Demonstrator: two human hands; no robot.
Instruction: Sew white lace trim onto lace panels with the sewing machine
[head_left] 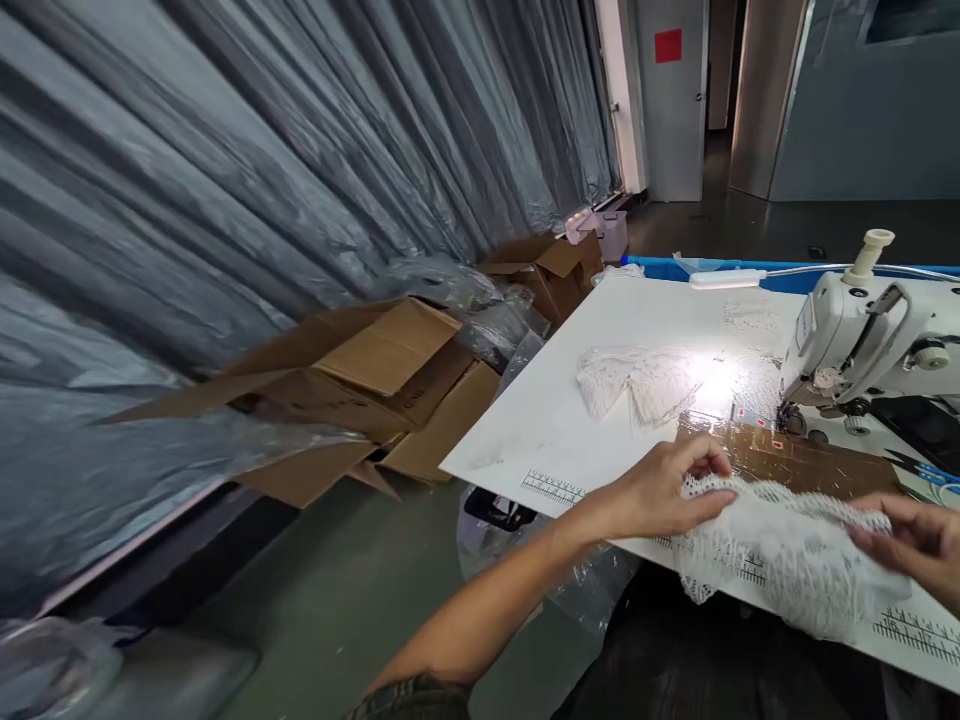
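Note:
A strip of white lace fabric (787, 550) is stretched between my two hands over the front edge of the table, its lower part hanging past the printed ruler marks. My left hand (667, 485) pinches its upper left corner between thumb and fingers. At the right, my right hand (911, 540) grips the other end of the same top edge. Just beyond the lace stands a white sewing machine (840, 330), its lamp lighting the needle area. Another white lace piece (637, 380) lies flat on the table to the left of the machine.
The white table (517, 430) has brown tape (810, 462) by the needle. Blue-handled scissors (934, 472) and a dark phone-like object (919, 430) lie at the right. Open cardboard boxes (390, 350) and clear plastic stand left of the table, below a grey curtain (300, 150).

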